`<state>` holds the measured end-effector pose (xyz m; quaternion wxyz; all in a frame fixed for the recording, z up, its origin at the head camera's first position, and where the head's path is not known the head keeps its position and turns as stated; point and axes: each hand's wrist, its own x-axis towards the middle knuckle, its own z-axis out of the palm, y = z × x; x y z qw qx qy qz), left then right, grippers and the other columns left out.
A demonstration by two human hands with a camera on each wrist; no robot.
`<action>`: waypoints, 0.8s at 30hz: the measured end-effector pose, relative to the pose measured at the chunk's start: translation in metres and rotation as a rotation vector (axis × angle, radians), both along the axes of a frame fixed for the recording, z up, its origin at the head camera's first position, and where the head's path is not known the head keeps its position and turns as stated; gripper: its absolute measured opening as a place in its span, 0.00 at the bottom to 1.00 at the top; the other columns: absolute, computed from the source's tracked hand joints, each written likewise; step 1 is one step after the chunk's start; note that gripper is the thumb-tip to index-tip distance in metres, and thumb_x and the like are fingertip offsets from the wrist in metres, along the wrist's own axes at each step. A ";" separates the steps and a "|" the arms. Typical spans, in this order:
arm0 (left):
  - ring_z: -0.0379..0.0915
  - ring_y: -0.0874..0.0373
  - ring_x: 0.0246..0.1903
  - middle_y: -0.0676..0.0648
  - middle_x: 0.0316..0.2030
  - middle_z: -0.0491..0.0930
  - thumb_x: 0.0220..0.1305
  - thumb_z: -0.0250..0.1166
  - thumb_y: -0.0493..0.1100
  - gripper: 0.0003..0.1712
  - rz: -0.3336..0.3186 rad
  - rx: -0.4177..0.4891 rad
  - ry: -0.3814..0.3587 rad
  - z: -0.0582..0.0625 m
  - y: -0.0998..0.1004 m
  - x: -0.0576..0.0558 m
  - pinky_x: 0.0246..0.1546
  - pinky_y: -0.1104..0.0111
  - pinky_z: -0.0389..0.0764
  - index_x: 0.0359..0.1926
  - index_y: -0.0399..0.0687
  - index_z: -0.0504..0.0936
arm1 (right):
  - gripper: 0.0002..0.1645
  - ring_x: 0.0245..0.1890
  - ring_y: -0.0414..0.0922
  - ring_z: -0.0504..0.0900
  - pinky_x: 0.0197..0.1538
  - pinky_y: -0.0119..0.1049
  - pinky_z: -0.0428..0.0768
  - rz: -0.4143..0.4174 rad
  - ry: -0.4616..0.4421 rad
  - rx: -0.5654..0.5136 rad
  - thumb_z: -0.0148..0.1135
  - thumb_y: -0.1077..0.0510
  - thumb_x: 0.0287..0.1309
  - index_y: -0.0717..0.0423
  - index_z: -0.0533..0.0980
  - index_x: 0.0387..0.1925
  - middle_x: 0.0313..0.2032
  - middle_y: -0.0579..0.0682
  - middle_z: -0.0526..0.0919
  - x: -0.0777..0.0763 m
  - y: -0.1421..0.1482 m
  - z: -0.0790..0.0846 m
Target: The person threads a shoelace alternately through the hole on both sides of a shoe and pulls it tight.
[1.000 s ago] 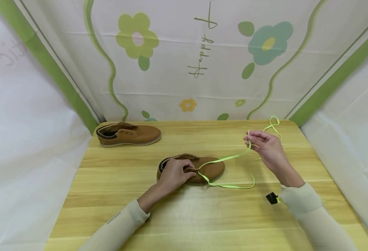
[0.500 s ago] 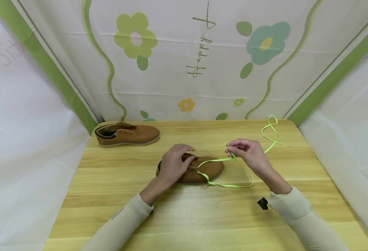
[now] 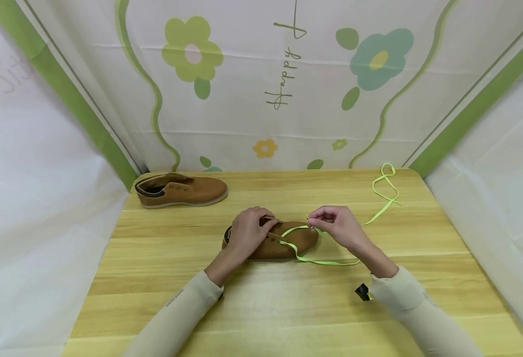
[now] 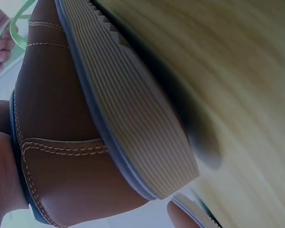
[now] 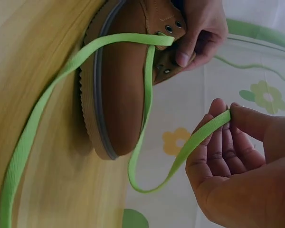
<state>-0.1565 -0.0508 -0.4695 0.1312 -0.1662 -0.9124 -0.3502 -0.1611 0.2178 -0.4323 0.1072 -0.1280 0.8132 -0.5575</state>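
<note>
A brown shoe point(image 3: 299, 243) lies sole down on the table, its toe to the right. My left hand point(image 3: 248, 235) reaches over its opening and pinches the far eyelet flap, thumb on top, as the right wrist view shows. A flat neon-green shoelace point(image 5: 109, 40) comes out of a front eyelet of the near flap. One half of it trails over the near side onto the table. Above the toe, my right hand point(image 3: 337, 227) pinches the other half close to its end between thumb and fingertips. That half sags in a loop point(image 5: 142, 187) below the hand.
A matching brown shoe point(image 3: 183, 191) without a lace stands at the back left. Another green shoelace point(image 3: 383, 191) lies loosely looped at the back right. Patterned fabric walls point(image 3: 225, 119) rise behind and beside the wooden table point(image 3: 279, 317).
My left hand has let go of the near eyelet flap and taken the far one. My right hand has brought the lace end leftward and down, from the right side to over the toe.
</note>
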 end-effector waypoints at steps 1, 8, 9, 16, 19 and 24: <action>0.86 0.56 0.37 0.53 0.37 0.90 0.66 0.77 0.45 0.04 0.011 -0.004 -0.004 0.000 0.000 -0.001 0.38 0.60 0.86 0.40 0.52 0.93 | 0.12 0.35 0.58 0.90 0.38 0.33 0.83 0.005 -0.011 0.002 0.70 0.62 0.69 0.71 0.84 0.45 0.36 0.68 0.88 0.000 -0.002 -0.001; 0.87 0.57 0.31 0.53 0.34 0.91 0.66 0.77 0.48 0.03 0.070 0.004 -0.035 0.001 0.002 -0.005 0.31 0.63 0.84 0.38 0.56 0.94 | 0.08 0.29 0.52 0.88 0.24 0.28 0.67 0.019 -0.057 0.027 0.71 0.63 0.67 0.67 0.86 0.41 0.33 0.64 0.90 -0.003 -0.017 -0.009; 0.86 0.57 0.30 0.53 0.34 0.91 0.66 0.77 0.47 0.03 0.073 0.007 -0.039 0.001 0.003 -0.005 0.29 0.64 0.83 0.38 0.56 0.94 | 0.08 0.27 0.49 0.87 0.23 0.28 0.67 0.021 -0.062 0.028 0.72 0.63 0.67 0.66 0.87 0.40 0.33 0.63 0.90 -0.003 -0.019 -0.010; 0.74 0.63 0.17 0.51 0.29 0.90 0.67 0.76 0.46 0.05 0.098 0.013 -0.062 0.002 0.005 -0.008 0.17 0.70 0.68 0.36 0.52 0.94 | 0.08 0.20 0.38 0.78 0.21 0.28 0.60 0.030 -0.072 0.071 0.73 0.60 0.66 0.64 0.88 0.38 0.31 0.59 0.91 -0.008 -0.029 -0.019; 0.69 0.65 0.15 0.51 0.28 0.89 0.68 0.75 0.46 0.05 0.106 0.011 -0.069 0.002 0.005 -0.009 0.15 0.70 0.66 0.36 0.51 0.94 | 0.08 0.20 0.39 0.79 0.20 0.28 0.57 0.039 -0.075 0.098 0.73 0.60 0.66 0.62 0.88 0.36 0.27 0.54 0.90 -0.010 -0.033 -0.023; 0.62 0.65 0.12 0.51 0.23 0.87 0.68 0.74 0.43 0.05 0.114 0.004 -0.090 0.002 0.004 -0.010 0.13 0.72 0.59 0.36 0.49 0.93 | 0.09 0.20 0.42 0.82 0.20 0.28 0.61 0.057 -0.062 0.143 0.73 0.58 0.66 0.59 0.88 0.31 0.24 0.49 0.89 -0.011 -0.040 -0.027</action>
